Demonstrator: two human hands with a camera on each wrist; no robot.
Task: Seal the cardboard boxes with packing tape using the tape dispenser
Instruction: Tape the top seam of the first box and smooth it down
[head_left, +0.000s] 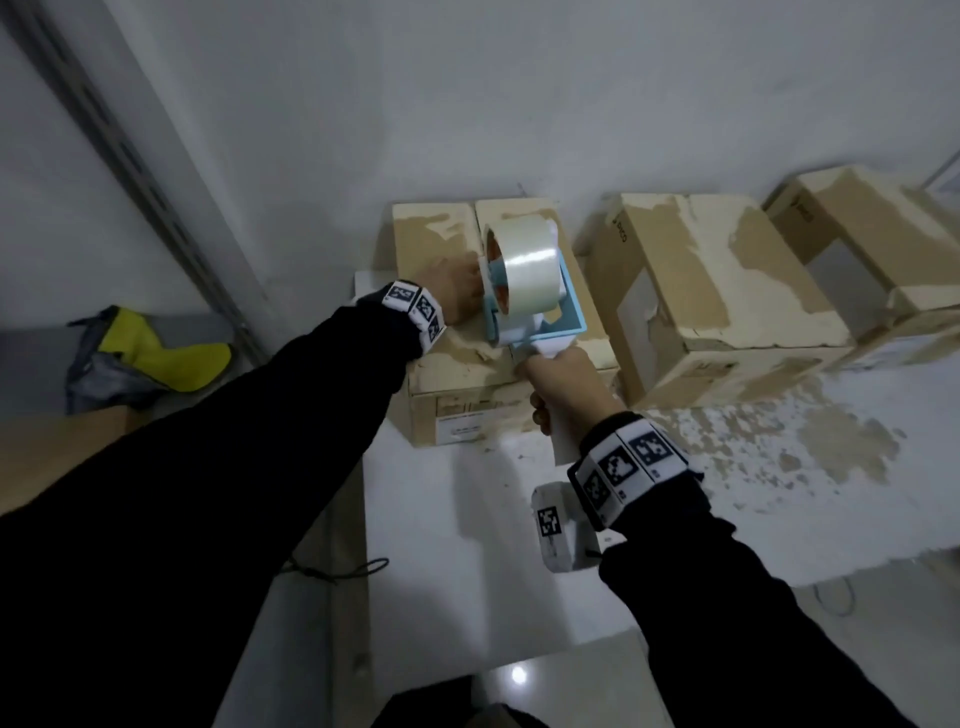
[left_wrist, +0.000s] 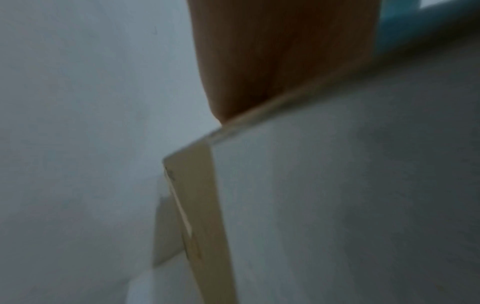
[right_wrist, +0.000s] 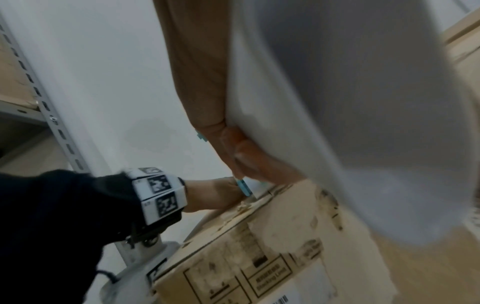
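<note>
Surface: grey-white desk (head_left: 467, 519) against a pale wall, with a grey slotted shelf post (head_left: 130, 156) at the left.
Right hand: the right hand (head_left: 563, 389) is nearest; its fingers are wrapped around the white handle of the blue and white plastic tape dispenser (head_left: 530, 312).
Dispenser: it sits on the near top edge of the worn brown cardboard box (head_left: 457, 405); the long axis runs from the handle away toward the wall, with the clear tape roll (head_left: 524, 265) uppermost.
Handling: I judge it light and rigid, best held by the handle; the tape is thin and sticky, and the box top looks torn and soft.
Left hand: the left hand (head_left: 462, 291) lies on the box top beside the roll; whether its fingers are bent I cannot tell.
Farther: two more brown cardboard boxes (head_left: 711, 291) stand to the right.
</note>
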